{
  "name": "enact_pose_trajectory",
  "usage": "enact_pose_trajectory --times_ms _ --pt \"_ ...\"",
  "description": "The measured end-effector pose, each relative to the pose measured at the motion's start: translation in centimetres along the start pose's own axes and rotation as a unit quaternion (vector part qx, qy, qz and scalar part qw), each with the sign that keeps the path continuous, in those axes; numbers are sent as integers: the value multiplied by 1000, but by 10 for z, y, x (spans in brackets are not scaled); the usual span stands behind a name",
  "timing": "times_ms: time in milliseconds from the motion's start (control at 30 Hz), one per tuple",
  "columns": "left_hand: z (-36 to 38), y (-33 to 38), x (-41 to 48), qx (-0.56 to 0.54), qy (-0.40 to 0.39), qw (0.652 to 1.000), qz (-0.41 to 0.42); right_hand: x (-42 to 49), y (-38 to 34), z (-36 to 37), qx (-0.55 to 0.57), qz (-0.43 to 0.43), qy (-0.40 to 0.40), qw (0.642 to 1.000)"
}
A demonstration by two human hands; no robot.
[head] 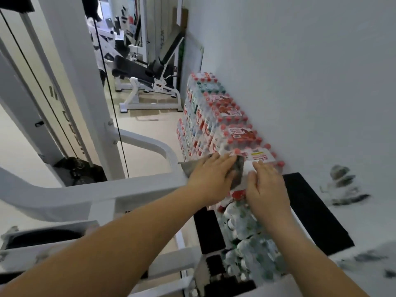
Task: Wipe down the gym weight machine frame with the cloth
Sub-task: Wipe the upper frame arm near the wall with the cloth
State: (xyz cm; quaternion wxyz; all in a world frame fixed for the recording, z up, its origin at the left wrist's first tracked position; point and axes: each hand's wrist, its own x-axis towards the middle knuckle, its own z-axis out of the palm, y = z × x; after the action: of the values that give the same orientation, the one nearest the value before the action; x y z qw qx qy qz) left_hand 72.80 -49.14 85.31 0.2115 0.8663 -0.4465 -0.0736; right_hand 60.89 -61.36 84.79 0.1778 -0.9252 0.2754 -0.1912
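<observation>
Fingers (222, 160) of the left hand (211, 175) are pressing flat on the cloth (239, 171) at the frame's (102, 190) right end; the right hand (265, 185) is lying relaxed beside. Most of it is probably waiting.

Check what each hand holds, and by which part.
The left hand presses flat on the middle of the grey cloth, fingers straight, no grip. The right hand is at its right edge; a pinch there cannot be told.

Grey cloth (186, 168), lying at end of white curved frame (96, 192)
</observation>
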Motion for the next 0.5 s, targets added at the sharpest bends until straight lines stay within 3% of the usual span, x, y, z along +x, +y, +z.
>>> enact_pose_trajectory --times_ms 67,167,333,433,500 --pt "13 2 15 81 -72 994 -5 9 15 -4 -27 -10 -21 999" --pt "2 -11 13 76 -99 992 -17 17 36 -9 -58 -18 -34 998" --pt "-17 -53 -25 97 -66 987 -106 26 46 -11 -65 -84 -12 994" --pt "-8 -24 -2 77 -54 991 -91 32 50 -14 68 -25 -7 997" --pt "5 7 29 59 -67 995 -42 35 54 -19 221 58 -30 973"
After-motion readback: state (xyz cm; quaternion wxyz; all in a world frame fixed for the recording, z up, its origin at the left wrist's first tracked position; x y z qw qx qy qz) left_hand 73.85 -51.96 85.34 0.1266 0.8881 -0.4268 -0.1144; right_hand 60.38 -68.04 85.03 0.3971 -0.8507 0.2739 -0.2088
